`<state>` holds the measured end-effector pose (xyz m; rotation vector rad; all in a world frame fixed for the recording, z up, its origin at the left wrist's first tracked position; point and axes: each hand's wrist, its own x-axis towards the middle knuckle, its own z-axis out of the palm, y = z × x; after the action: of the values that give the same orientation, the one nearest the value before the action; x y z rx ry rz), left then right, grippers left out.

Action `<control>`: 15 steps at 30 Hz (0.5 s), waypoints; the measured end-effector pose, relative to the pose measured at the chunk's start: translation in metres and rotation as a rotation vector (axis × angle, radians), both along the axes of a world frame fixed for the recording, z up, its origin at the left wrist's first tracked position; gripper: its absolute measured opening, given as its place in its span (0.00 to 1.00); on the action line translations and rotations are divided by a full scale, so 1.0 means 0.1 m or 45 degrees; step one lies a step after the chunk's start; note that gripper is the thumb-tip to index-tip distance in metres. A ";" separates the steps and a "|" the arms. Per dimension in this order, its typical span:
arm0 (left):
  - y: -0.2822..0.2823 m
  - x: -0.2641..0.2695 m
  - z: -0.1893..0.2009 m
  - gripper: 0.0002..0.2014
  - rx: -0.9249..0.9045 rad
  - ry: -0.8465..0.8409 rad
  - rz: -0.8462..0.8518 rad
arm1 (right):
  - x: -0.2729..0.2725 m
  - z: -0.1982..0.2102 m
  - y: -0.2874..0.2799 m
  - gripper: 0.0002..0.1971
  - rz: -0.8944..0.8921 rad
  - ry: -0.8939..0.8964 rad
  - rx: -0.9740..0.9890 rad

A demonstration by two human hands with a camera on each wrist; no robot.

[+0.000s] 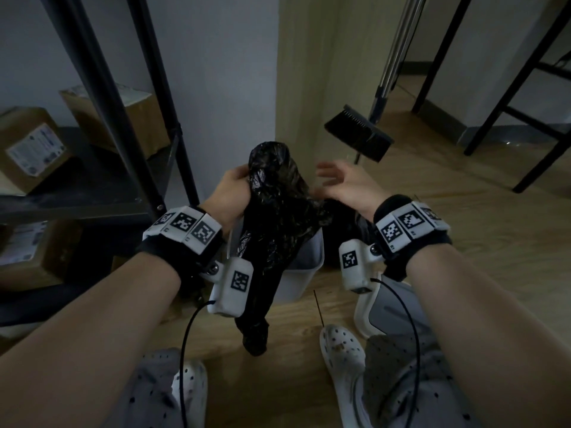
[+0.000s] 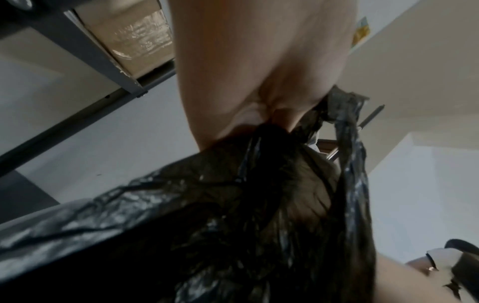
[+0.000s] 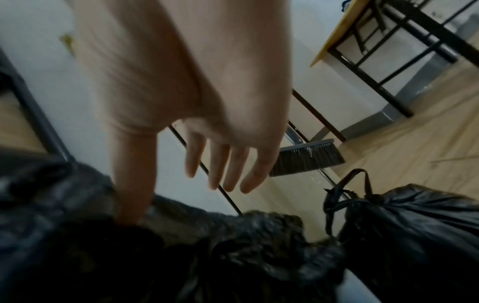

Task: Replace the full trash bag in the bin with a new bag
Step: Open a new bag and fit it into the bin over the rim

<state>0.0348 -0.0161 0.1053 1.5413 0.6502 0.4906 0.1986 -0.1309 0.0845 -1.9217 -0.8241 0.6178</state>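
Black plastic, the new bag, hung bunched in the left hand's grip over the white bin; the right hand was spread, thumb touching film. Unopened, it could slip or snag the rim. The tied full bag and a broom crowded the right side.

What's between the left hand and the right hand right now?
The new black bag, bunched up: left hand grips it at one side, open right hand is on its other side. Clearest in the head view.
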 end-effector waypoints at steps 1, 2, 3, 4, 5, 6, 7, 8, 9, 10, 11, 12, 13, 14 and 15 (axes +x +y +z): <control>-0.01 -0.02 0.02 0.17 -0.006 0.004 -0.014 | -0.01 -0.05 0.01 0.35 0.094 0.013 -0.055; -0.02 -0.03 0.03 0.17 -0.038 -0.011 -0.025 | -0.04 -0.11 0.03 0.38 0.192 0.014 -0.104; -0.03 -0.04 0.04 0.18 -0.088 -0.028 -0.023 | -0.07 -0.15 0.06 0.40 0.287 -0.003 -0.149; -0.02 -0.05 0.04 0.18 -0.130 -0.039 -0.022 | -0.10 -0.17 0.08 0.40 0.357 -0.013 -0.190; -0.01 -0.05 0.04 0.18 -0.150 -0.029 -0.014 | -0.13 -0.17 0.10 0.39 0.388 -0.004 -0.233; 0.01 -0.06 0.03 0.18 -0.167 -0.012 0.004 | -0.16 -0.16 0.11 0.39 0.405 0.024 -0.278; 0.04 -0.07 0.02 0.19 -0.187 0.007 0.039 | -0.18 -0.15 0.10 0.38 0.431 0.048 -0.324; 0.08 -0.09 0.01 0.19 -0.195 0.040 0.048 | -0.20 -0.15 0.10 0.37 0.467 0.049 -0.364; 0.12 -0.11 0.00 0.20 -0.189 0.080 0.031 | -0.20 -0.16 0.11 0.36 0.500 0.028 -0.398; 0.17 -0.14 -0.01 0.20 -0.199 0.120 -0.002 | -0.23 -0.15 0.11 0.35 0.528 0.016 -0.426; 0.21 -0.16 -0.02 0.21 -0.241 0.149 -0.035 | -0.25 -0.15 0.12 0.36 0.546 0.019 -0.427; 0.23 -0.19 -0.03 0.21 -0.277 0.176 -0.069 | -0.27 -0.15 0.14 0.38 0.550 0.031 -0.444; 0.24 -0.20 -0.04 0.21 -0.291 0.189 -0.109 | -0.28 -0.16 0.16 0.39 0.559 0.037 -0.455; 0.24 -0.22 -0.04 0.19 -0.286 0.200 -0.129 | -0.28 -0.17 0.18 0.39 0.579 0.034 -0.487; 0.24 -0.22 -0.04 0.19 -0.288 0.190 -0.136 | -0.28 -0.18 0.20 0.35 0.628 0.018 -0.522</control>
<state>0.0129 0.0080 0.1009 1.3974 0.7090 0.2143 0.1704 -0.1113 0.0669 -2.0764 -1.2529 1.1691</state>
